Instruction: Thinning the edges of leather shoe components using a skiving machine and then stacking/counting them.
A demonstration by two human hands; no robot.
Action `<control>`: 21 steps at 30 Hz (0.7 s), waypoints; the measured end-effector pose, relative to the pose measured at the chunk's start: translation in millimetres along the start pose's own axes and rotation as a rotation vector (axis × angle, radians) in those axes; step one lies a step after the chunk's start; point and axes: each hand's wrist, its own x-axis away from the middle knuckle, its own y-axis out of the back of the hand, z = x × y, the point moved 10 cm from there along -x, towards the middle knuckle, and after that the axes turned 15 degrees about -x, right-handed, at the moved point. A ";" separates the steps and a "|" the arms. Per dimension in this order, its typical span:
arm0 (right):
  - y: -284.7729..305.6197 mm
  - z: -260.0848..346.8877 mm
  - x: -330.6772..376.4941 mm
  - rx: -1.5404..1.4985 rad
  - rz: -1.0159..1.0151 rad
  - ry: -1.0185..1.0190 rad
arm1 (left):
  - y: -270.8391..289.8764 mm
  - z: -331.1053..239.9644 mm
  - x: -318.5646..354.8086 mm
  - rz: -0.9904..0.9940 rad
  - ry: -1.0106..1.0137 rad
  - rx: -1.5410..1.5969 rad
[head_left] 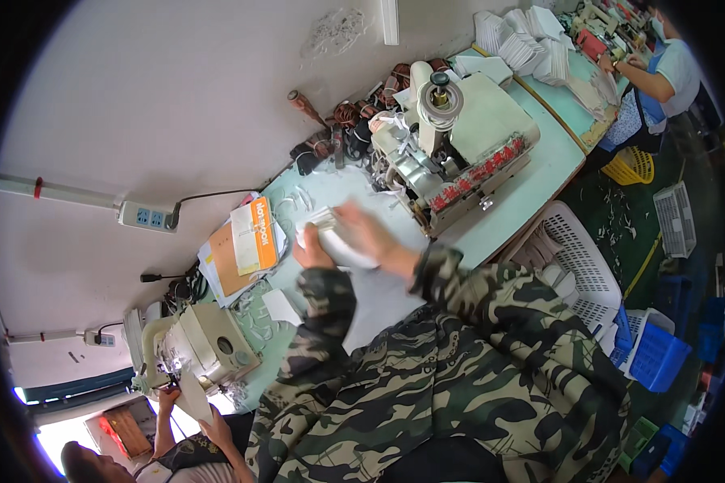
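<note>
Both my hands are over the middle of the worktable, around a small curved bundle of white flat pieces. My left hand is closed on the bundle's near left side, thumb upward. My right hand is smeared by motion, its fingertips at the bundle's upper edge, so its grip does not show clearly. Whether the pieces are cloth or paper I cannot make out. Just beyond my right hand stands a cream industrial sewing machine with a red-marked front edge. A loose white piece lies near my left forearm.
Papers and an orange-and-white booklet lie left, beside white scraps. Tied dark bundles line the wall. A white basket stands right. One co-worker sews at another machine lower left; another co-worker sits far right.
</note>
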 end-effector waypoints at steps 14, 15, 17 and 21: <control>6.8 42.6 24.1 0.889 -0.133 0.459 | -65.0 -52.3 30.0 0.342 0.035 0.111; 13.6 17.9 6.2 0.421 0.011 0.140 | -67.6 -48.8 37.4 0.419 0.097 0.262; -8.1 -7.8 4.5 -0.225 0.300 -0.211 | -77.1 -64.2 54.4 0.478 0.082 0.451; 0.2 -3.1 -1.8 -0.334 0.237 -0.186 | -92.7 -62.8 56.8 0.743 0.329 0.619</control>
